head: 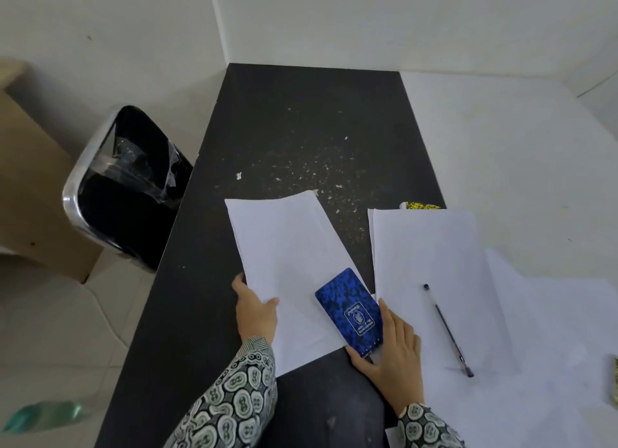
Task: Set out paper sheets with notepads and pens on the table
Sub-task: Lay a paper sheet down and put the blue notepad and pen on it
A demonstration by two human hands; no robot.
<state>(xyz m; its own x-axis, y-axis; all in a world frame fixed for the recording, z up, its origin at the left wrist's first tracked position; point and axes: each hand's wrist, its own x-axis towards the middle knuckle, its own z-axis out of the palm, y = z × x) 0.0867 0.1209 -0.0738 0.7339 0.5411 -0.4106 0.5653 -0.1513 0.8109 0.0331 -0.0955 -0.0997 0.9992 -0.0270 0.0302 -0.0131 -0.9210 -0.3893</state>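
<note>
A white paper sheet [284, 257] lies tilted on the black table [301, 129]. My left hand [255, 308] pinches its near left edge, thumb on top. A blue patterned notepad [349, 310] lies on the sheet's lower right corner, and my right hand [393, 354] holds its near right side, with fingers along its edge. To the right lies a second white sheet [424, 253] with a dark pen [448, 330] on it. A yellow-and-black notepad [419, 206] peeks out behind that sheet.
More white paper [551, 330] spreads at the lower right, with another yellow item [614, 384] at the frame's edge. A black bin with a chrome rim [123, 186] stands left of the table beside a cardboard box [30, 186]. White walls enclose the far end.
</note>
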